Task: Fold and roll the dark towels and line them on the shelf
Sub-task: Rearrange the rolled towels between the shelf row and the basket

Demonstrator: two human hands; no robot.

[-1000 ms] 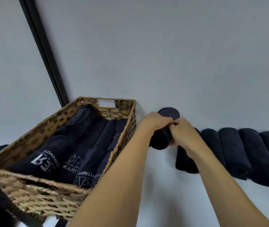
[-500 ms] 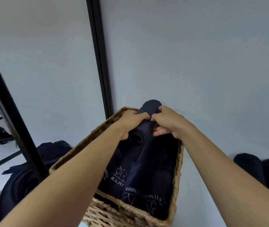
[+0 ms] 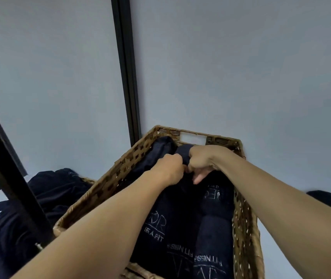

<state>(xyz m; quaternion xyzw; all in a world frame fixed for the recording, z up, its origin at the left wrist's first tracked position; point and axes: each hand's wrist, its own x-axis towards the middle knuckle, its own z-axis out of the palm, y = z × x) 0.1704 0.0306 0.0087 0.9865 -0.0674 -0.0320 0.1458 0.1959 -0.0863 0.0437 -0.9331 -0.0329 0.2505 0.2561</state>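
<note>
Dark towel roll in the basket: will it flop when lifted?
Probably a little: the dark navy rolled towel is soft cloth, gripped by the left hand and right hand. Let loose, it might unroll. It likely can't roll away, packed among other rolls in the woven wicker basket.

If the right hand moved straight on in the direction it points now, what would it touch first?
Probably the dark towel that the right hand grips, then the left hand just beside it; depth is unclear.
</note>
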